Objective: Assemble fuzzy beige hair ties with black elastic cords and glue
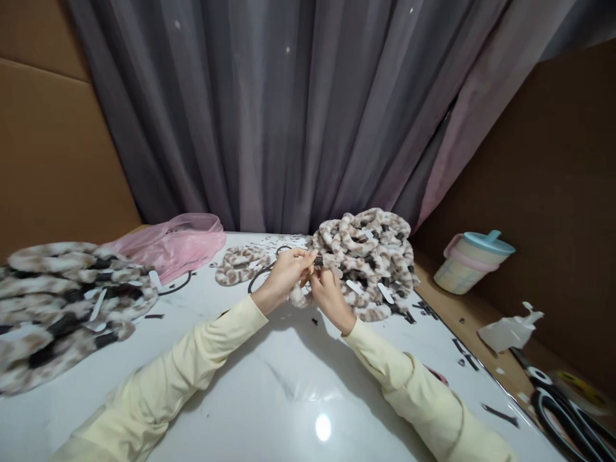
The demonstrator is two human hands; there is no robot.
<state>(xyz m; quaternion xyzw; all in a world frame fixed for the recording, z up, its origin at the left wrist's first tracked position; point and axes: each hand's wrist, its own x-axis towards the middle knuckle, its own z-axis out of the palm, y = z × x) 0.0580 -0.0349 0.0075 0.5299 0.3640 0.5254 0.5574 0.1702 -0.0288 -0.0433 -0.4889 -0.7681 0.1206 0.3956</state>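
My left hand (287, 273) and my right hand (331, 296) meet over the middle of the table, both closed with fingertips pinched together. Between them is a furry white-and-brown ring (299, 298), partly hidden by the hands, with a short black section (318, 261) at the fingertips. Whatever fine detail the fingers work on there is too small to make out. Just beyond my right hand rises a pile of similar furry rings (370, 247) with black sections and white tags. Left of my left hand lies a single furry ring (240, 264), near a thin black loop (256, 280).
Another heap of furry rings (72, 282) covers the left side, beside a pink plastic bag (178, 240). Black scraps (464, 353) lie along the table's right edge. Further right are a blue-lidded cup (469, 263), a white pump bottle (507, 332) and black-handled scissors (563, 410).
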